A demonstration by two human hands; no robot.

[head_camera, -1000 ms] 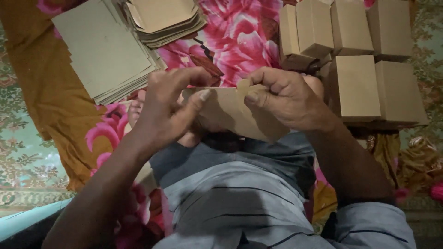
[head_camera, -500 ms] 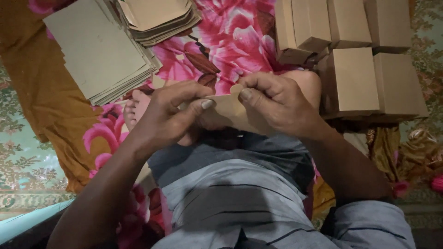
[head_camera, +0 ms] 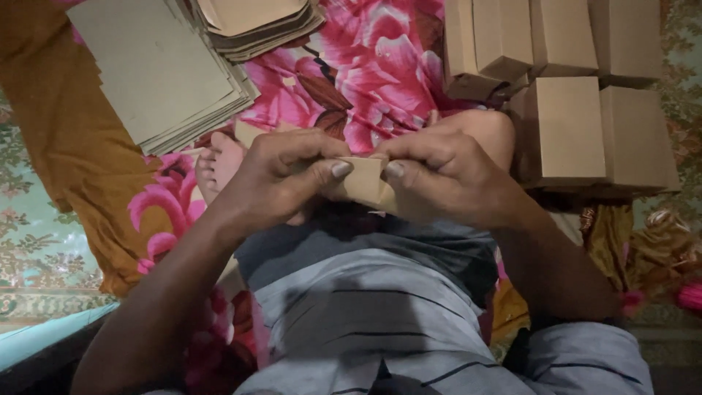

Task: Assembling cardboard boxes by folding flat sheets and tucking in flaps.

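Pink-flowered cloth [head_camera: 380,66] covers the floor, with a fanned pile of flat tan cardboard sheets [head_camera: 157,69] at upper left, cut off by the frame's top edge, and a cluster of folded brown cardboard boxes [head_camera: 567,128] at upper right, partly cropped too. Over the lap, the left hand [head_camera: 281,179] and right hand [head_camera: 446,175] pinch a small folded tan cardboard piece [head_camera: 363,181] between thumbs and curled fingers. Most of this piece is hidden behind the fingers, so its shape is unclear.

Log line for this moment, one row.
left hand: grips brown card piece | right hand: grips same piece | flat card stack: far left | folded boxes: far right
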